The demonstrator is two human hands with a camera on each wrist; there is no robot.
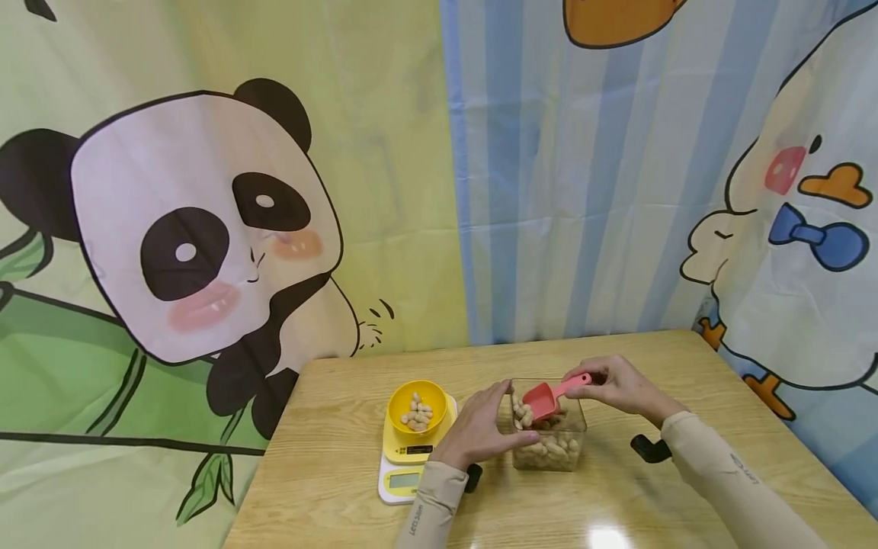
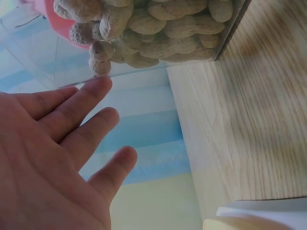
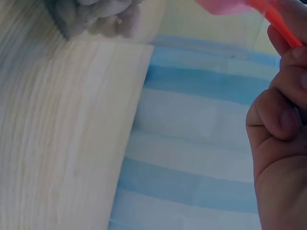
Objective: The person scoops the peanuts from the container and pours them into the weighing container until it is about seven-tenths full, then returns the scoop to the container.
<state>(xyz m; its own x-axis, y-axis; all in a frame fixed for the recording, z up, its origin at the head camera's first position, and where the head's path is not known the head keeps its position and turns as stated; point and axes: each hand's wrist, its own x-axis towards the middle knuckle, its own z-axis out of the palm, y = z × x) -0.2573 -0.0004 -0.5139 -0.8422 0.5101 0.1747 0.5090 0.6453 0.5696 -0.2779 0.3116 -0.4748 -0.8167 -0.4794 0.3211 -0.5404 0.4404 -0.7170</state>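
A clear square container (image 1: 579, 435) of unshelled peanuts (image 1: 549, 451) stands on the table. My left hand (image 1: 476, 428) rests against its left side with fingers extended; in the left wrist view, fingertips (image 2: 103, 86) touch the clear wall. My right hand (image 1: 620, 389) grips the handle of a pink scoop (image 1: 542, 402), whose bowl is inside the container's top, by the peanuts. In the right wrist view the fingers (image 3: 278, 112) curl round the scoop's handle (image 3: 276, 19). Left of the container, a yellow bowl (image 1: 394, 419) with several peanuts sits on a kitchen scale (image 1: 386, 484).
The wooden table (image 1: 329, 435) carries everything and ends at a hanging curtain (image 1: 384, 229) printed with cartoon animals. The scale stands close beside my left wrist. Black wrist cameras (image 1: 650, 448) show under both wrists.
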